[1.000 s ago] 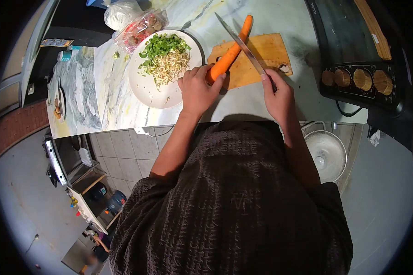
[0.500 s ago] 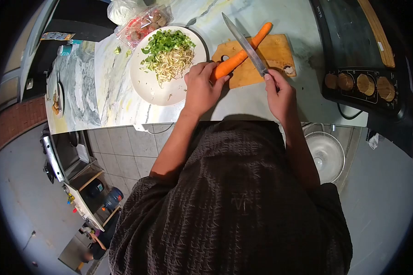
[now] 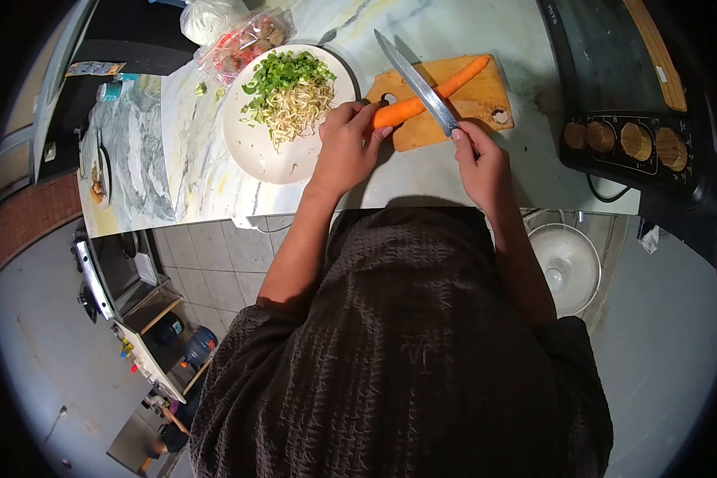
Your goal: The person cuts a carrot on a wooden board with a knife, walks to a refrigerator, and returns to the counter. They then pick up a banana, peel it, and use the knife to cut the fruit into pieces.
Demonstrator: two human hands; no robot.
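Fingers [image 3: 357, 119] of left hand [image 3: 344, 151] wrapped round long orange carrot [image 3: 430, 94] on wooden cutting board [image 3: 478, 99], thick end hidden. Right hand [image 3: 480, 163] clenched on long steel knife [image 3: 416, 82], handle concealed, blade crossing carrot toward 11 o'clock.

A smooth, faintly glossy orange skin is shown by the carrot [image 3: 430, 97], which is laid on a matt, pale wooden cutting board [image 3: 470, 107] in the upper middle of the frame. The knife [image 3: 416, 81] is seen with a bright, polished metal blade. Left of the board, a glossy white plate [image 3: 255, 151] is set on a smooth, veined marble-look counter [image 3: 199, 159]. Clear crinkled plastic is shown by the bag [image 3: 247, 44] at the upper left.
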